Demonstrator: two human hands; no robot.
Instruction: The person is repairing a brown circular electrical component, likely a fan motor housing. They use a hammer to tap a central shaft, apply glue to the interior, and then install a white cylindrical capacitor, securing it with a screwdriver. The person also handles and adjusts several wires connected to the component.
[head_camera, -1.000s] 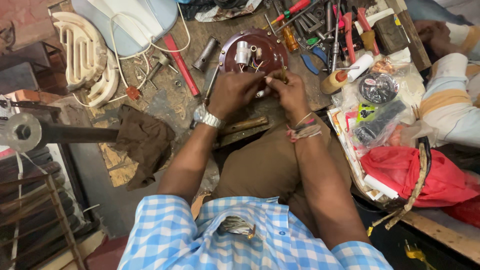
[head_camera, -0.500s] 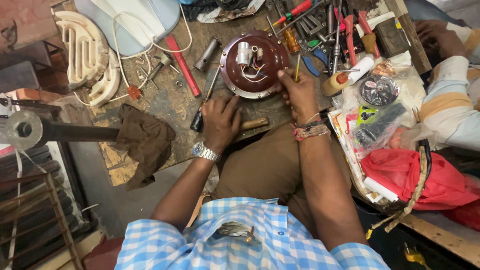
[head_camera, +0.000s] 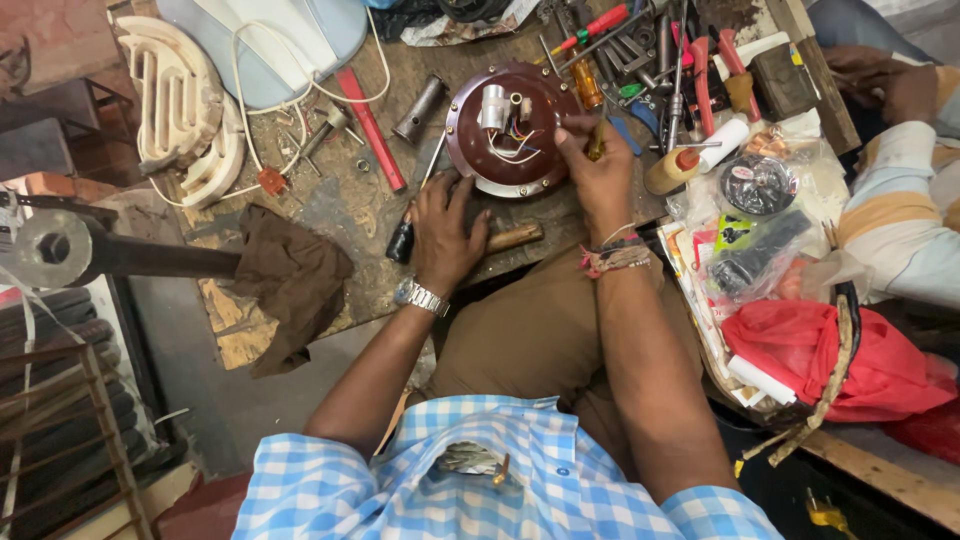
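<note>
1. Head view shows us seated at a cluttered brown wooden workbench (head_camera: 300, 215), with a round dark-red plate carrying a silver capacitor and coloured wires (head_camera: 510, 130) lying flat on it, straight ahead.
2. Our left hand (head_camera: 445, 225) has come off that plate since a second ago, when both hands worked on it together; it now lies palm-down on the bench just below the plate's lower left edge, fingers spread over a black-handled tool (head_camera: 402, 240) and beside a short wooden handle (head_camera: 515, 238). We cannot tell whether it actually grips the tool.
3. Our right hand (head_camera: 600, 170) stays at the plate's right rim, fingers closed around a slim yellow-handled screwdriver (head_camera: 596, 145), its tip pointing at the wiring.
4. We judge that the plate is no longer being steadied, and that the work has narrowed to one-handed probing near the wires.
</note>
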